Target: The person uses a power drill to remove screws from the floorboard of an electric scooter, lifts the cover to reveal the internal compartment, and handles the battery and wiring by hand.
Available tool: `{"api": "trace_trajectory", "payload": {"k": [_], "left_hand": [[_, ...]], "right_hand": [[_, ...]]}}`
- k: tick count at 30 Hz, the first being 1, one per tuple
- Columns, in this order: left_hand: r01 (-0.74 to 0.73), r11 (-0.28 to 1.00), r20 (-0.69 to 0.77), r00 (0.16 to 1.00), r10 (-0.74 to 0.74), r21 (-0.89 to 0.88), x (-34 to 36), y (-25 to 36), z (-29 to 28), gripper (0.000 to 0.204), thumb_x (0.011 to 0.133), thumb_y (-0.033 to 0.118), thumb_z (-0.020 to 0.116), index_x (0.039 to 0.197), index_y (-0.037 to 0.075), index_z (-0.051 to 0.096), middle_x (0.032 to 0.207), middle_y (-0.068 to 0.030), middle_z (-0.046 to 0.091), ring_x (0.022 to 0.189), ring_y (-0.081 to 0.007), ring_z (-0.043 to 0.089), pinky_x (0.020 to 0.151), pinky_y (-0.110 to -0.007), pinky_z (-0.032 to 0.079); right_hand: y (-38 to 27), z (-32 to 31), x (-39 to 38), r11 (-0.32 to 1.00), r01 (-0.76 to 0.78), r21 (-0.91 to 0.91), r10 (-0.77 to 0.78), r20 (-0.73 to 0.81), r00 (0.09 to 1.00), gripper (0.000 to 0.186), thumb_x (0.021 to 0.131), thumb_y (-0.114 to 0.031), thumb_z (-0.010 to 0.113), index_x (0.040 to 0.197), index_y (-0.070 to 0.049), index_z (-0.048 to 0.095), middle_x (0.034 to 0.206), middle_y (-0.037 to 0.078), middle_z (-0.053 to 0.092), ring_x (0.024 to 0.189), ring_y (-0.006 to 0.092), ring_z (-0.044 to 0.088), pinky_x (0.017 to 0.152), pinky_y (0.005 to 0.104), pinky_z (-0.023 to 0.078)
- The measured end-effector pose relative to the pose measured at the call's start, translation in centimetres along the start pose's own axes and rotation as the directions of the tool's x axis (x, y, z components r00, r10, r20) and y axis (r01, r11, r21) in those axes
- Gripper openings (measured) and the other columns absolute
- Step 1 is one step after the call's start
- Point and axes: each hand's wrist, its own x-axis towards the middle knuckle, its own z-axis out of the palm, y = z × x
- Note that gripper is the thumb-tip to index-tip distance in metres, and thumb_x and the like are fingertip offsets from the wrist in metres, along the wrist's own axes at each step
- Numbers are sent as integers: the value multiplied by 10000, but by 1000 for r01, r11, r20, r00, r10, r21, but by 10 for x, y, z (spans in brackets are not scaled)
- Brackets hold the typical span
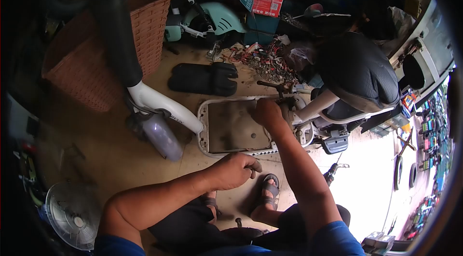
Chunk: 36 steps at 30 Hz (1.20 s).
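Observation:
An electric scooter with a white stem [166, 106] and a black padded seat [357, 70] stands across in front of me. In its white floor frame [203, 123] lies a flat grey-brown panel [229, 123], stained and dusty. My right hand [268, 112] is closed at the panel's end nearest the seat; its fingertips are hidden, and so is anything in them. Just on the near side of the frame, my left hand [234, 171] hovers with curled fingers, and nothing shows in it. A black moulded floor cover [202, 78] rests on the floor beyond the frame.
A brown woven basket [147, 24] is at the scooter's front. Behind stand a mint-green scooter [222, 18], a red box [268, 1] and a heap of wires and small parts [263, 63]. A fan [72, 215] is at lower left. Tools [333, 171] lie on the right.

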Motion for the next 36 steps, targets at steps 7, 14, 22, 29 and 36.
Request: {"api": "trace_trajectory", "payload": {"k": [7,14,22,29,36], "left_hand": [[-92,994,33,995,90,58,2,4,4,311,826,2,455,1055,-16,664,894,-60,676,833,-118,604,750,-250,479],[-173,981,33,985,171,85,8,8,4,302,826,24,471,1055,-19,664,882,-73,677,837,-141,612,759,-271,485],[-97,965,161,985,58,244,-10,8,0,313,840,77,467,1069,-2,664,848,-111,684,811,-210,638,763,-331,502],[-65,944,5,998,67,323,-1,0,-12,288,869,164,547,1085,13,664,871,-156,691,800,-253,671,749,-350,516],[141,820,-290,956,32,555,-7,-22,-30,354,867,207,592,1182,49,616,918,-189,687,876,-355,664,791,-419,519]], "right_hand": [[63,94,21,986,-87,-144,26,-382,924,228,884,-258,533,839,-67,649,670,153,644,589,310,648,483,395,519],[41,39,7,906,413,-98,-424,-263,867,146,809,-165,584,782,-42,658,679,167,641,616,337,640,534,410,517],[-66,-54,-12,932,354,-77,-356,-16,934,237,898,-290,518,922,-106,665,747,182,664,705,360,656,605,439,536],[-75,-21,84,897,155,414,-296,304,906,245,959,-241,506,969,-50,659,744,124,649,620,232,642,518,347,511],[-132,-31,50,585,-261,768,-360,534,765,509,970,-472,504,1166,-13,605,1087,155,673,931,236,670,773,329,545]]}}
